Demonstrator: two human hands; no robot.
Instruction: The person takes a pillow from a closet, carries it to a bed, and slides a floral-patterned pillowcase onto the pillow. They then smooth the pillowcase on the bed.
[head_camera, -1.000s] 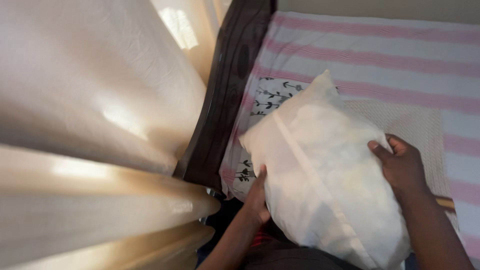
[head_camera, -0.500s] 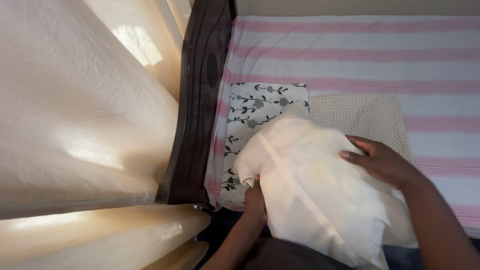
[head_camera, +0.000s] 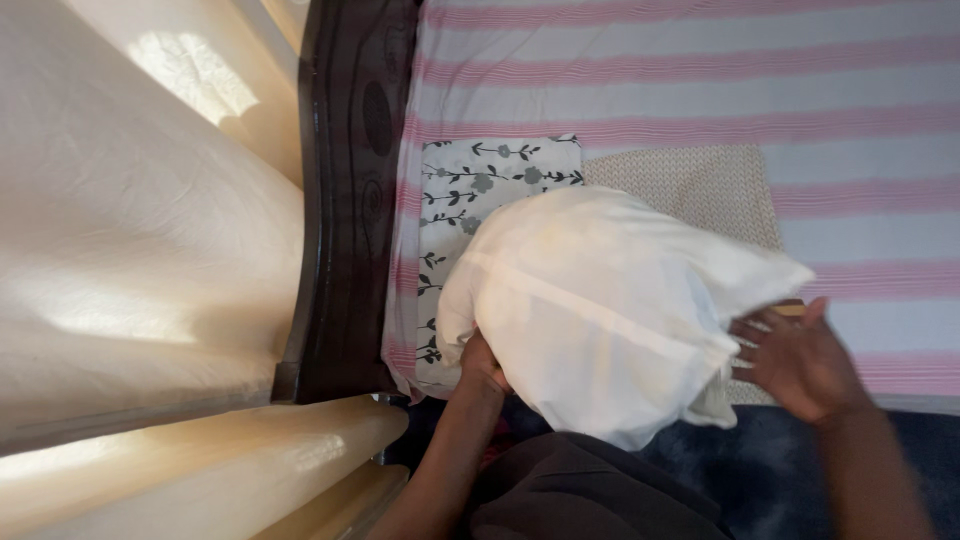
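White pillow (head_camera: 600, 310) sits in the middle of the view, over the near edge of the bed w/ the pink-striped sheet (head_camera: 700, 90), its bulk raised off the mattress and its lower end hanging toward the person's lap. Left hand (head_camera: 480, 362) is tucked under the pillow's near-left corner, fingers curled shut on the fabric there; prob. that's what keeps the corner up, since nothing else props it. Right hand (head_camera: 800, 360) is just beside the pillow's right end, fingers spread wide; it's blurred, and I can't tell if the fingertips touch the cloth. It has hold of nothing that I can see.

Under the pillow, flat on the sheet: 1 floral-print cloth (head_camera: 480, 185), white w/ grey flowers, at the left by the headboard, and 1 beige knit-pattern cloth (head_camera: 700, 185) just to its right, edges touching or nearly so. Both lie smooth, partly covered by the pillow. Can't tell whether they're pillowcases or folded covers.

Dark wooden headboard (head_camera: 350, 150) runs near-to-far at left of the bed. Cream curtain (head_camera: 140, 230) fills the left side, sunlit in patches, w/ 2 or 3 big folds nearest the camera. Dark blue floor or rug (head_camera: 780, 470) shows near-right, below the bed edge.

Count: 1 pillow, 2 flat cloths, 2 hands, 1 bed.
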